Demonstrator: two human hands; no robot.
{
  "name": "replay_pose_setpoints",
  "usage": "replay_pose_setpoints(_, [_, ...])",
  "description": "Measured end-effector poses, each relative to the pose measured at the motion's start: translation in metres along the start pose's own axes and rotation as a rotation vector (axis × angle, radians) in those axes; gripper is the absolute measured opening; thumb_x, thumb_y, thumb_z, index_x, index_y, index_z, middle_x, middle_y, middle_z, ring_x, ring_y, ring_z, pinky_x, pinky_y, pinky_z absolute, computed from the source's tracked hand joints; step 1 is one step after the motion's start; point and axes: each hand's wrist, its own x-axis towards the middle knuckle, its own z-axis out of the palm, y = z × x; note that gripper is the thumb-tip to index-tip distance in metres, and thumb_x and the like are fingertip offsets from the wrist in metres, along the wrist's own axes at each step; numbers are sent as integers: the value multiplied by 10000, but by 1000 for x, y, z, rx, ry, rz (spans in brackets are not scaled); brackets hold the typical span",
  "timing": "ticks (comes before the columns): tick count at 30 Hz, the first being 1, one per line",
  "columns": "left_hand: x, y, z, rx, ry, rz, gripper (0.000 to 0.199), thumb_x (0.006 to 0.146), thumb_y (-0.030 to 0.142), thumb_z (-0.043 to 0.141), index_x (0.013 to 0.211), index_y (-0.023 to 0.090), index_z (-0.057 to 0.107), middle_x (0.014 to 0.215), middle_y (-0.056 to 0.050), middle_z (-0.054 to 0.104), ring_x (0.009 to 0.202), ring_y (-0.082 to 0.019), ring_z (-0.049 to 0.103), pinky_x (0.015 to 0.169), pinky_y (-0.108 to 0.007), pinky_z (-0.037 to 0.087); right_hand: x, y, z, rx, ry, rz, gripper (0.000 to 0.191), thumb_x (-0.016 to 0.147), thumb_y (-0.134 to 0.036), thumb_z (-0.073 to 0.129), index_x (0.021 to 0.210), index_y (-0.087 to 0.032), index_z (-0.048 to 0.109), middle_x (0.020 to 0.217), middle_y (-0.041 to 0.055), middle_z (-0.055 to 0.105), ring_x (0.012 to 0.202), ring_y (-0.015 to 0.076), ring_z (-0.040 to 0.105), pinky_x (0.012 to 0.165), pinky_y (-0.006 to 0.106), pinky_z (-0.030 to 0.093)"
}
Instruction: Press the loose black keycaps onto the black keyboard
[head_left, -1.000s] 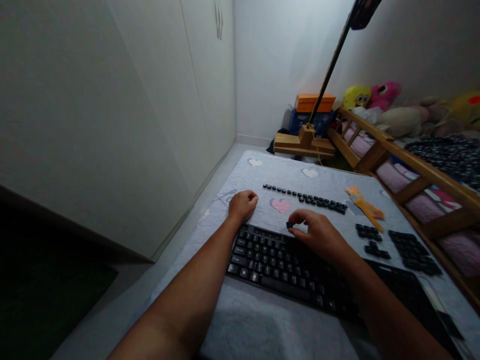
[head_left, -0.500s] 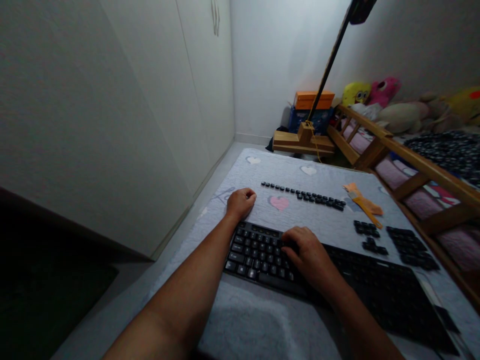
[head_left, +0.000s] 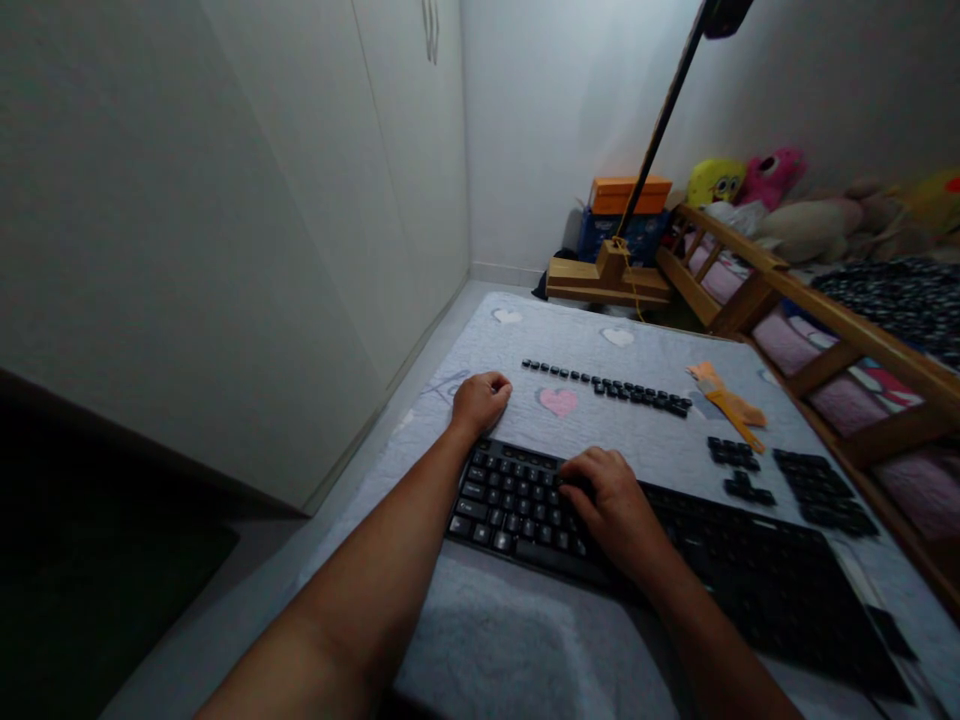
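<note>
A black keyboard (head_left: 517, 500) lies across the cloth-covered table, keys on its left part and a darker stretch without visible raised keys on its right. Over its middle, my right hand (head_left: 600, 495) has thumb and fingers bent together at the keys; whatever is between them is hidden. My left hand (head_left: 481, 402) rests curled on the cloth beyond the keyboard's upper left corner, its contents too small to make out. Loose black keycaps (head_left: 637, 393) form rows behind the keyboard. More keycaps (head_left: 821, 490) sit in blocks at the right.
An orange cloth (head_left: 739, 408) and a yellow-handled brush (head_left: 731, 415) lie at the table's right back. A wooden bed rail (head_left: 817, 310) runs along the right side. Beyond the table is a wooden stand (head_left: 607, 280) with a pole. A white wardrobe (head_left: 337, 200) fills the left.
My right hand has shifted very slightly left and up over the keys. My left hand stays in nearly the same place.
</note>
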Motion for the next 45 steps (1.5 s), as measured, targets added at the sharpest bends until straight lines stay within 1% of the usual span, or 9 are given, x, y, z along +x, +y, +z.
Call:
replay_pose_setpoints(6, [1, -3, 2, -5, 10, 17, 223, 822, 302, 542, 858, 205, 740, 891, -37, 745, 830, -176, 658, 770, -254, 476, -1, -1, -1, -9, -10, -3, 99, 842, -147, 555, 864, -223, 614, 901, 39, 629, 907, 221, 516, 839, 380, 396])
replay_pose_setpoints(13, [1, 0, 0, -5, 0, 5, 220, 824, 294, 542, 858, 207, 741, 890, -33, 747, 836, -173, 658, 786, -250, 474, -2, 1, 1, -30, -8, -24, 89, 849, -152, 549, 869, -220, 603, 920, 42, 620, 912, 217, 508, 839, 377, 392])
replay_pose_setpoints(18, [1, 0, 1, -5, -1, 13, 218, 823, 288, 538, 845, 201, 737, 884, -33, 746, 828, -171, 657, 774, -249, 469, -2, 0, 2, -54, -4, -43, 128, 849, -153, 551, 927, -223, 626, 950, 47, 627, 931, 221, 509, 845, 374, 391])
replay_pose_setpoints(23, [2, -1, 1, -6, -5, 5, 219, 819, 295, 544, 857, 196, 735, 891, -34, 747, 813, -171, 658, 739, -252, 466, -2, -2, 2, -96, -13, -62, 141, 851, -139, 549, 911, -215, 650, 919, 52, 622, 915, 221, 511, 831, 366, 389])
replay_pose_setpoints(27, [2, -2, 2, -7, -2, 10, 218, 821, 290, 544, 854, 193, 736, 886, -35, 747, 809, -170, 658, 742, -253, 466, -1, -1, 2, -126, -4, -85, 154, 843, -113, 558, 909, -204, 664, 898, 53, 626, 893, 217, 513, 824, 359, 390])
replay_pose_setpoints(30, [3, -2, 2, -4, -3, 12, 214, 821, 287, 547, 859, 197, 737, 889, -33, 747, 813, -170, 658, 739, -251, 469, -1, 2, 3, -125, 12, -92, 155, 851, -124, 568, 917, -209, 680, 898, 52, 632, 888, 214, 517, 818, 351, 393])
replay_pose_setpoints(36, [3, -3, 2, -6, 2, 0, 215, 817, 290, 550, 863, 197, 739, 880, -31, 749, 816, -168, 658, 764, -251, 473, 0, 3, 6, -101, 19, -43, 130, 866, -165, 589, 888, -232, 698, 884, 39, 640, 891, 211, 527, 822, 347, 384])
replay_pose_setpoints(45, [3, -2, 3, -11, 8, 10, 213, 808, 288, 547, 849, 201, 737, 869, -30, 746, 816, -173, 660, 758, -257, 471, 1, -3, 8, -142, 21, 9, 81, 860, -158, 587, 844, -204, 652, 865, 32, 633, 881, 215, 512, 822, 348, 356])
